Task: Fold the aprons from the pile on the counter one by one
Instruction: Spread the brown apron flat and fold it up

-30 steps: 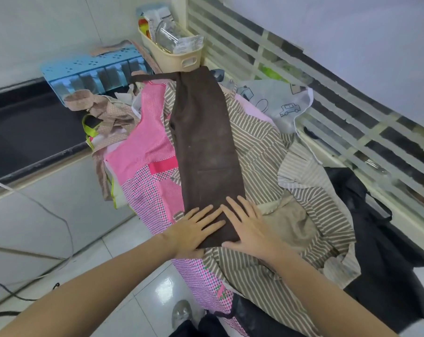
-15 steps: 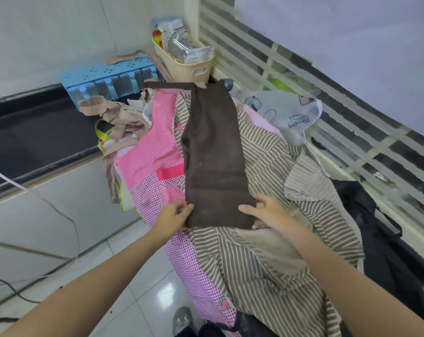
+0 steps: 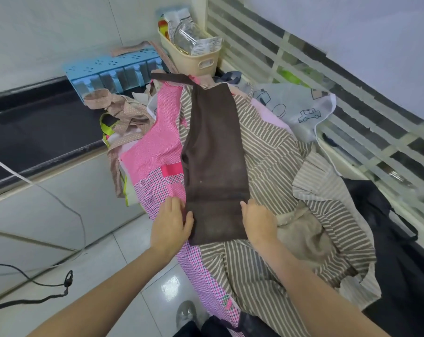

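**Gripping the near end of a folded brown apron on the pile**

Holding both bottom corners, we have the long, narrow, dark brown cloth apron (image 3: pixel 214 152) laid lengthwise on top of the heap of aprons on the counter. Our left hand (image 3: pixel 172 226) pinches its near left edge, thumb on top of the brown fabric and fingers tucked beneath. Our right hand (image 3: pixel 259 222) grips the near right edge, with its fingers curled under the cloth. The apron's thin brown strap (image 3: pixel 172 77) trails off to the left at the far end.

Under it lie a brown-and-cream striped apron (image 3: pixel 274 152) and a pink apron with a checked lower panel (image 3: pixel 157 161). A black garment (image 3: pixel 388 251) sits at the right.

At the far corner stands a cream plastic basket with a cut-out handle (image 3: pixel 201 60); in it we see a clear glass jar (image 3: pixel 185 37) lying tilted and some printed packets (image 3: pixel 206 46). Just left of it, a light blue plastic organiser with a row of clear-fronted compartments (image 3: pixel 113 71) sits on the counter; we cannot tell what those hold.
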Demonstrator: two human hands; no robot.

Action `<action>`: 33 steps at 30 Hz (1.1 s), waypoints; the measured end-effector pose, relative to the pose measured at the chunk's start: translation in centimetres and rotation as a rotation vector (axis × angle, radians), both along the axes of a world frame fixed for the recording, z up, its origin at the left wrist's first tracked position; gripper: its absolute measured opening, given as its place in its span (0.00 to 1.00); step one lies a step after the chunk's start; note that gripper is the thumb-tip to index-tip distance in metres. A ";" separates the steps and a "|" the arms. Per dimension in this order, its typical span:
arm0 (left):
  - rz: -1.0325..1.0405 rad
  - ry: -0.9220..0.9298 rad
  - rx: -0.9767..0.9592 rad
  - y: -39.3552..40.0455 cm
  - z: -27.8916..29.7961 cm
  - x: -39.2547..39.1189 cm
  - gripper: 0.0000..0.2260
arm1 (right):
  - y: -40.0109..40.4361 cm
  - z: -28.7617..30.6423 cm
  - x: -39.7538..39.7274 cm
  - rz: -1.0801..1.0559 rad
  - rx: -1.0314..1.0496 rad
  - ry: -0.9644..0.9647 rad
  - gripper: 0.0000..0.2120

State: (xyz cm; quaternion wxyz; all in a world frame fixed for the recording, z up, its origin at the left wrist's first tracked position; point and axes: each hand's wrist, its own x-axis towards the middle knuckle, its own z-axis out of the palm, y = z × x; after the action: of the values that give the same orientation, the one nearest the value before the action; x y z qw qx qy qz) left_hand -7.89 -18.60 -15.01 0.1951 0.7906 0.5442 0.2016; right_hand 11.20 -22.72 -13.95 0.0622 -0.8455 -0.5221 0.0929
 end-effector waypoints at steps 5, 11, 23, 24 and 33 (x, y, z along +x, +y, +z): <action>-0.666 0.370 0.264 0.7 -1.7 0.6 0.32 | -0.8 -0.3 -0.1 0.048 -0.088 -0.044 0.18; -0.718 0.497 0.138 0.0 -2.1 1.0 0.36 | -1.4 -0.2 1.7 0.669 0.157 -0.178 0.27; -0.432 -0.055 -0.509 2.7 0.1 -2.1 0.29 | 1.5 1.4 5.6 0.387 -0.357 0.755 0.27; -0.379 -0.101 -0.536 2.7 0.3 -2.2 0.23 | 1.9 1.9 5.7 0.349 -0.370 0.801 0.22; 0.171 -0.293 -0.712 2.5 1.0 1.4 0.17 | 2.8 1.9 2.6 -0.101 0.027 0.691 0.19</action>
State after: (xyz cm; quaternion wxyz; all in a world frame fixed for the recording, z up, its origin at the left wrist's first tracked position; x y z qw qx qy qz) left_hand -6.46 -16.08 -14.05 0.5152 0.5882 0.6103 0.1265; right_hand 13.75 -19.89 -12.03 0.2510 -0.7880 -0.4287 0.3637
